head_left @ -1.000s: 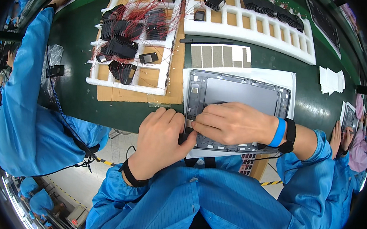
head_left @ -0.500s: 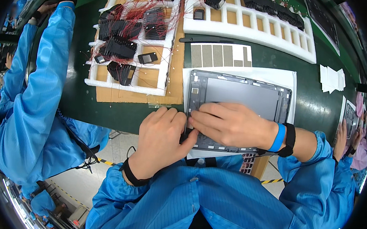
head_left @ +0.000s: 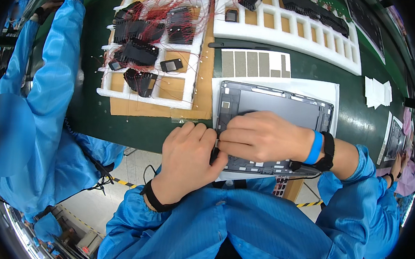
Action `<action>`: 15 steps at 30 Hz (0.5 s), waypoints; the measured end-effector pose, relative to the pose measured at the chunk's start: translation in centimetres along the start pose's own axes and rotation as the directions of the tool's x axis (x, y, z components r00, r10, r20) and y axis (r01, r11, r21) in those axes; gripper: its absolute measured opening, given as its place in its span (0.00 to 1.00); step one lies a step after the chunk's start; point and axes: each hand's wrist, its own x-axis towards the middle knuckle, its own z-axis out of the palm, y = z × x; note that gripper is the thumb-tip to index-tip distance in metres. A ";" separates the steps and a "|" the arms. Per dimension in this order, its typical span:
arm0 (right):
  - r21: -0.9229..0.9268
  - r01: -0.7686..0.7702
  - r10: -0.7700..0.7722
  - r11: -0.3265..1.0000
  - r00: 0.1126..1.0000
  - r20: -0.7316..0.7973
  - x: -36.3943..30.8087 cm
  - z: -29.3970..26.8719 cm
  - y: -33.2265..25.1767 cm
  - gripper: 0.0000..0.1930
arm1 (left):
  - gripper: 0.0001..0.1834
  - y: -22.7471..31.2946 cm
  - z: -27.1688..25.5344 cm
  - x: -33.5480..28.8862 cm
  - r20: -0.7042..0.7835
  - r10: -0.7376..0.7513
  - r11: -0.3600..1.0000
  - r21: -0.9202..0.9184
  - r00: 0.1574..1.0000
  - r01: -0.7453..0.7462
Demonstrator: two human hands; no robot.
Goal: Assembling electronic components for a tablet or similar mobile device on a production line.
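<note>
A grey tablet back housing (head_left: 293,111) lies on a white sheet (head_left: 337,97) in front of me, its inner side up. My left hand (head_left: 184,152) is closed at the housing's left edge, with curled fingers and the thumb pressed toward the near left corner. My right hand (head_left: 264,136) reaches over the housing from the right. Its fingertips pinch together near the left edge, close to my left thumb and index finger. Whatever sits between the right fingertips is hidden. A blue band and a black strap circle my right wrist.
A white foam tray (head_left: 191,80) of black speaker-like modules (head_left: 137,52) with red wires stands on cardboard at the left. Another foam tray (head_left: 291,36) lies behind the housing. A sheet of grey adhesive pads (head_left: 253,64), a black pen-like tool (head_left: 242,46) and white papers (head_left: 377,92) lie around. Co-workers sit both sides.
The whole view has shifted slightly, so the table things sit a little further right. My hands stay at the housing's left edge, the right fingers bunched more closely.
</note>
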 end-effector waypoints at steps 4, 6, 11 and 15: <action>-0.142 -0.036 0.048 0.989 0.996 0.080 -0.9 -1.3 -1.0 0.15 | 0.15 -0.4 0.0 0.0 -0.016 0.042 0.998 -0.054 0.999 -0.043; -0.184 -0.076 0.089 0.980 0.994 0.062 -0.9 -1.6 -1.7 0.15 | 0.17 -1.0 -0.8 0.1 0.013 0.063 0.997 -0.054 0.998 -0.062; -0.226 -0.102 0.156 0.969 0.959 0.238 -0.8 -2.5 -2.2 0.19 | 0.12 -2.4 -6.1 1.8 0.006 0.042 0.962 -0.271 0.999 -0.039; -0.193 -0.156 0.193 0.969 0.962 0.192 -0.6 -3.7 -2.0 0.20 | 0.08 -4.6 -7.8 5.4 -0.304 0.152 0.970 0.226 0.940 -0.084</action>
